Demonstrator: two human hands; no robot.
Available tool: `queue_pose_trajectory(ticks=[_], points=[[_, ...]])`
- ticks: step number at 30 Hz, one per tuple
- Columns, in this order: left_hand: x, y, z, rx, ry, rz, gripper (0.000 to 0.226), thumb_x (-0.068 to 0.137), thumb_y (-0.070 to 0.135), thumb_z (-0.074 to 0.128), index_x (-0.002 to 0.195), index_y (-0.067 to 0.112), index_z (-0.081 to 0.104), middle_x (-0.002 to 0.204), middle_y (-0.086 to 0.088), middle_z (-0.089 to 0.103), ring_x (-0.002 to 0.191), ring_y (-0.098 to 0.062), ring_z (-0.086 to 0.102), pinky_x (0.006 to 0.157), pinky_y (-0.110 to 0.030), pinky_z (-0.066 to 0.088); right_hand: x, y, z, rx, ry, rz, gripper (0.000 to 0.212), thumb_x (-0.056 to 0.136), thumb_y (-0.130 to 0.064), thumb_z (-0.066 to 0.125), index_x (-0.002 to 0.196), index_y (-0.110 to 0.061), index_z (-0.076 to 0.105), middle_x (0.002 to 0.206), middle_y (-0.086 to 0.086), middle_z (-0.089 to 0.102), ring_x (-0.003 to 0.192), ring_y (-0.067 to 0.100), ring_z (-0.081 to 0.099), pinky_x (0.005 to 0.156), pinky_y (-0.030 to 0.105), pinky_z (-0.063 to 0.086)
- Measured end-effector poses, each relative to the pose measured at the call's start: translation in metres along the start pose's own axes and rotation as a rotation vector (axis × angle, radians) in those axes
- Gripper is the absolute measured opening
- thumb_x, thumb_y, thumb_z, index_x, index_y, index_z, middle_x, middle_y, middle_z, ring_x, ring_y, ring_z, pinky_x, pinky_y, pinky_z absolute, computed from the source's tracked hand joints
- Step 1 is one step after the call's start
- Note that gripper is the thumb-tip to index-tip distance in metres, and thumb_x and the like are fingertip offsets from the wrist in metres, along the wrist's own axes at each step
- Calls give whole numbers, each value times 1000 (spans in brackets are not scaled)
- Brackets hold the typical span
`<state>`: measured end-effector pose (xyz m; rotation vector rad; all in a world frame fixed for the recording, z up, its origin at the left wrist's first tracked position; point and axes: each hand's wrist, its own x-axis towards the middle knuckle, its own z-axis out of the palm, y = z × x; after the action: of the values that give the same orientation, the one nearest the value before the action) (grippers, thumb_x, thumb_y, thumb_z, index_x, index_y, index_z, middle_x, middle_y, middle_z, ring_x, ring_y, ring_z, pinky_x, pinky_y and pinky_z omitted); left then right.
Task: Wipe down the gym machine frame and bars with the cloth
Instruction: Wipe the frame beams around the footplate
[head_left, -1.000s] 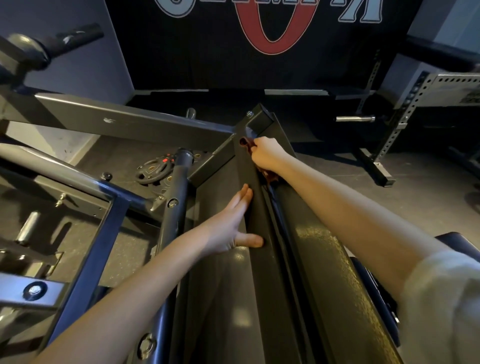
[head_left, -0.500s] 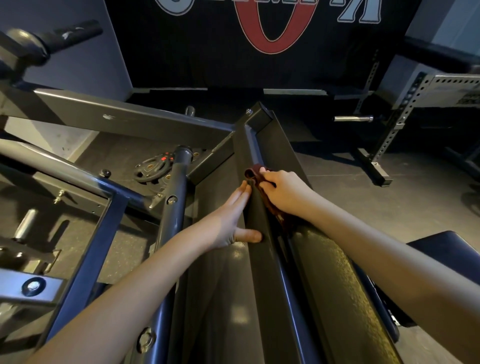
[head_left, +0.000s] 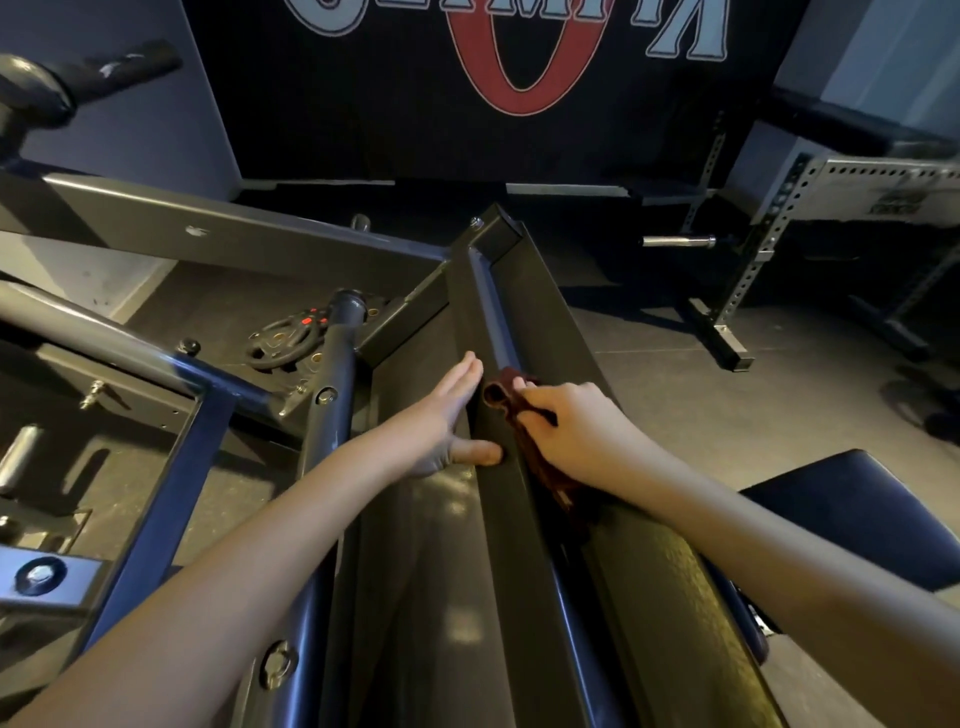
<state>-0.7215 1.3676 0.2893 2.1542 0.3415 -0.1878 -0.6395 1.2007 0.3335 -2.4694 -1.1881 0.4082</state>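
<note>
A dark grey square frame beam (head_left: 514, 525) of the gym machine runs from the bottom centre up toward the far wall. My right hand (head_left: 576, 426) grips a dark red cloth (head_left: 540, 467) and holds it against the beam's right upper edge. Part of the cloth trails down under my wrist. My left hand (head_left: 447, 415) lies flat against the beam's left face, fingers straight and thumb resting on the top edge. A round grey bar (head_left: 332, 384) stands just left of my left forearm.
Weight plates (head_left: 285, 338) lie on the floor behind the round bar. A steel frame with bolts (head_left: 171, 467) fills the left side. A black padded seat (head_left: 872, 525) sits at the right, and a perforated rack (head_left: 748, 280) stands at the far right.
My right hand has drawn the cloth down the beam toward me, from the far joint to beside my left hand. My left hand has stayed in place.
</note>
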Motion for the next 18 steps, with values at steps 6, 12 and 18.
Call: queue_pose_trajectory(ticks=[6, 12, 18], points=[[4, 10, 3, -261, 50, -2, 87, 92, 11, 61, 156, 27, 4, 163, 3, -1, 150, -23, 5, 114, -35, 25, 10, -2, 1, 12, 77, -20, 30, 101, -26, 45, 129, -22, 56, 87, -12, 54, 77, 1, 59, 61, 11, 43], [5, 1, 2, 53, 28, -38, 99, 90, 30, 65, 155, 28, -9, 161, 10, -17, 148, -15, 1, 117, -34, 17, -50, -2, 9, 22, 11, -27, 33, 101, -30, 46, 133, -29, 52, 90, -15, 55, 74, -2, 60, 65, 9, 49], [1, -5, 3, 173, -3, 164, 85, 95, 21, 59, 156, 25, 0, 163, 5, -7, 150, -20, -1, 118, -34, 8, -9, -4, 7, 123, 63, 48, 31, 100, -28, 48, 130, -25, 56, 95, -10, 60, 83, 2, 62, 70, 12, 46]])
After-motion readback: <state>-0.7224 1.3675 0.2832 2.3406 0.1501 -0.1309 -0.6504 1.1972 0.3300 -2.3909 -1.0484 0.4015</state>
